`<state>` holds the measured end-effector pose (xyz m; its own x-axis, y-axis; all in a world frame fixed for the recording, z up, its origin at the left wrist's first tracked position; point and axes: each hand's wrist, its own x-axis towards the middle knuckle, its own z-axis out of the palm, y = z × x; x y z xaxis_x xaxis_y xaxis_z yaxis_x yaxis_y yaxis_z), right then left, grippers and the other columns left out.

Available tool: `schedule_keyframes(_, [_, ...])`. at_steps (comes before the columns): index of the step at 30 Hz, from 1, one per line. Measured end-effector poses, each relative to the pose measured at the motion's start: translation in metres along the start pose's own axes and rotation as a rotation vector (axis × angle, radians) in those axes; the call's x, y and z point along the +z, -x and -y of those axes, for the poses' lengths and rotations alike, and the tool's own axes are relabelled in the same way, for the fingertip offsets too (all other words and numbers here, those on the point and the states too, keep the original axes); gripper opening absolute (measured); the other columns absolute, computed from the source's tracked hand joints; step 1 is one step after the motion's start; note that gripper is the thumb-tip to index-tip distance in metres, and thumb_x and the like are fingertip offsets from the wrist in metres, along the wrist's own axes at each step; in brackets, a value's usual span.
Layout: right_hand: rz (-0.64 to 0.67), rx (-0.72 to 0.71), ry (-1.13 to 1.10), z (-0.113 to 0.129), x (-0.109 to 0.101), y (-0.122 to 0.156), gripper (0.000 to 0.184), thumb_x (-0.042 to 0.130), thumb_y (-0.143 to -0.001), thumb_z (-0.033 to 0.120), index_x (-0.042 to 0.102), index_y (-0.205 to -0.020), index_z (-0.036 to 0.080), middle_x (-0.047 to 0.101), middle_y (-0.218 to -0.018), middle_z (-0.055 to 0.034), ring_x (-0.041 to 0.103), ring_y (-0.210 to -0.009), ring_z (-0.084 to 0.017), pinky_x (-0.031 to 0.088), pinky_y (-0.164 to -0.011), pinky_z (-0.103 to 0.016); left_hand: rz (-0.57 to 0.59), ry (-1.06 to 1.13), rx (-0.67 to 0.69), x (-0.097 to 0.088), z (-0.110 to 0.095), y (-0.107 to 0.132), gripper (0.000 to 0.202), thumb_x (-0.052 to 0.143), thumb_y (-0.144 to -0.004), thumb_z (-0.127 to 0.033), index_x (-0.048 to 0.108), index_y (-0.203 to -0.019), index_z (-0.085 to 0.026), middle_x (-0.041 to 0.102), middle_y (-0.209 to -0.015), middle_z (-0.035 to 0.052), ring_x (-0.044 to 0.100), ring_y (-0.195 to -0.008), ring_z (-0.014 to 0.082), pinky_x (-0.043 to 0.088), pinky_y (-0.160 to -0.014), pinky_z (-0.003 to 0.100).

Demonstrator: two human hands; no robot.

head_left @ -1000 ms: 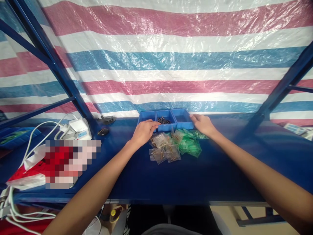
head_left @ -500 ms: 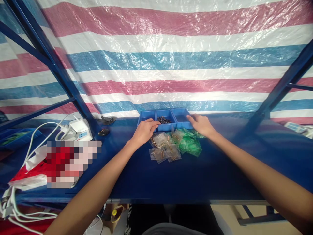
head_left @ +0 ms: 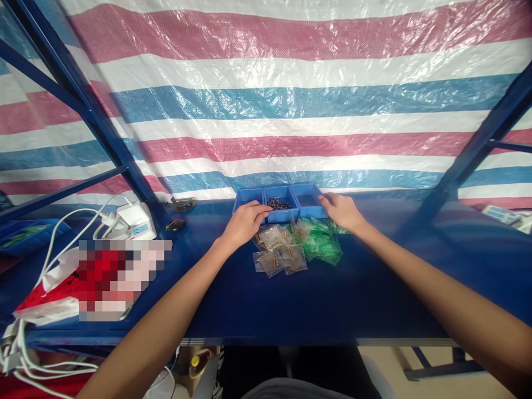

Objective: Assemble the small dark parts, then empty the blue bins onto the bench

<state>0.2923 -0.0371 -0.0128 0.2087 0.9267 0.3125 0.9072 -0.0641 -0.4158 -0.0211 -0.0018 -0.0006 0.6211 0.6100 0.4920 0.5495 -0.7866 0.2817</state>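
Three blue plastic bins stand side by side at the back of the table. My left hand (head_left: 244,223) is closed over the front of the left bin (head_left: 249,194), its fingertips reaching the front rim of the middle bin (head_left: 286,215). Small dark parts (head_left: 277,204) lie in that middle bin. On the other side, my right hand (head_left: 343,212) grips the right wall of the right bin (head_left: 310,211), thumb at the rim. In front of the bins are small clear bags (head_left: 274,260) with brass-coloured pieces inside and a pile of green plastic bags (head_left: 326,248).
A white power strip (head_left: 139,221) with cables, a black computer mouse (head_left: 175,225) and a red packet (head_left: 54,293) are at the left of the blue table (head_left: 332,310). Blue frame posts (head_left: 108,133) rise at both sides, before a striped plastic sheet (head_left: 291,102).
Both hands keep their places on the bins. The view has shifted very slightly; nothing else visibly differs.
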Motion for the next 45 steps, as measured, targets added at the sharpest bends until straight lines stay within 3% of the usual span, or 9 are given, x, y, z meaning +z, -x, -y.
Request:
schedule_keyframes(4, [0.002,0.019,0.012,0.000,0.000,0.000,0.048,0.039,-0.105,0.048,0.070,-0.114,0.014,0.075,-0.093,-0.0149,0.069,-0.097,-0.031,0.043,-0.075,-0.031,0.023,-0.072,-0.021,0.001,-0.003,-0.001,0.033,0.053,-0.103,-0.033,0.070,-0.129,-0.023,0.065,-0.111,0.0070,0.067,-0.099,0.0215,0.053,-0.091,0.034])
schedule_keyframes(8, [0.018,0.038,0.034,0.001,0.001,0.000,0.051,0.035,-0.105,0.050,0.069,-0.113,0.014,0.074,-0.095,-0.0166,0.069,-0.098,-0.033,0.043,-0.075,-0.033,0.035,-0.133,-0.049,0.006,-0.003,-0.004,0.032,0.053,-0.103,-0.028,0.070,-0.129,-0.022,0.064,-0.112,0.0074,0.068,-0.098,0.0225,0.053,-0.089,0.035])
schedule_keyframes(15, [0.022,0.052,0.056,0.005,0.001,0.001,0.042,0.035,-0.106,0.036,0.066,-0.120,0.013,0.074,-0.103,-0.0186,0.069,-0.100,-0.032,0.043,-0.078,-0.033,0.003,-0.093,-0.038,0.012,0.003,-0.005,0.032,0.051,-0.103,-0.025,0.071,-0.127,-0.019,0.064,-0.109,0.0077,0.068,-0.096,0.0218,0.054,-0.090,0.034])
schedule_keyframes(23, [0.025,0.048,0.056,0.004,0.002,0.001,0.042,0.035,-0.106,0.039,0.066,-0.117,0.013,0.074,-0.102,-0.0191,0.069,-0.099,-0.033,0.043,-0.076,-0.034,0.012,-0.104,-0.038,0.011,0.002,-0.004,0.033,0.050,-0.103,-0.027,0.071,-0.127,-0.021,0.062,-0.111,0.0076,0.066,-0.098,0.0218,0.053,-0.092,0.035])
schedule_keyframes(28, [0.016,0.056,0.047,0.004,0.001,0.002,0.046,0.035,-0.106,0.044,0.067,-0.117,0.013,0.074,-0.101,-0.0192,0.070,-0.097,-0.032,0.045,-0.078,-0.034,0.043,-0.283,-0.073,0.013,-0.007,-0.007,0.032,0.066,-0.095,-0.037,0.071,-0.124,-0.023,0.055,-0.121,0.0116,0.058,-0.113,0.0315,0.049,-0.092,0.045])
schedule_keyframes(31, [0.011,0.062,0.040,0.005,0.001,0.002,0.047,0.035,-0.106,0.045,0.067,-0.118,0.014,0.073,-0.103,-0.0194,0.069,-0.099,-0.032,0.045,-0.080,-0.034,0.039,-0.339,-0.092,0.014,-0.013,-0.009,0.028,0.068,-0.094,-0.034,0.072,-0.118,-0.022,0.052,-0.127,0.0138,0.054,-0.116,0.0344,0.046,-0.091,0.047])
schedule_keyframes(35, [0.013,0.070,0.031,0.007,0.000,0.003,0.047,0.036,-0.105,0.047,0.068,-0.117,0.014,0.073,-0.105,-0.0200,0.069,-0.100,-0.033,0.045,-0.081,-0.035,-0.018,-0.335,-0.063,0.014,-0.014,-0.011,0.017,0.067,-0.094,-0.032,0.076,-0.106,-0.023,0.054,-0.124,0.0119,0.052,-0.114,0.0324,0.043,-0.093,0.048])
schedule_keyframes(39, [0.007,0.064,0.007,0.007,0.000,0.004,0.050,0.036,-0.105,0.048,0.067,-0.121,0.012,0.072,-0.110,-0.0209,0.069,-0.099,-0.032,0.046,-0.082,-0.036,-0.109,-0.322,-0.023,0.005,-0.012,-0.011,0.017,0.068,-0.094,-0.032,0.078,-0.105,-0.024,0.055,-0.116,0.0102,0.052,-0.108,0.0294,0.042,-0.091,0.046])
schedule_keyframes(45, [-0.264,-0.089,-0.065,0.019,-0.011,0.008,0.051,0.038,-0.104,0.047,0.067,-0.122,0.010,0.066,-0.124,-0.0223,0.055,-0.125,-0.038,0.043,-0.104,-0.047,-0.308,-0.285,0.020,-0.023,-0.029,-0.013,0.021,0.067,-0.095,-0.036,0.077,-0.108,-0.024,0.054,-0.110,0.0092,0.052,-0.103,0.0269,0.043,-0.088,0.043])
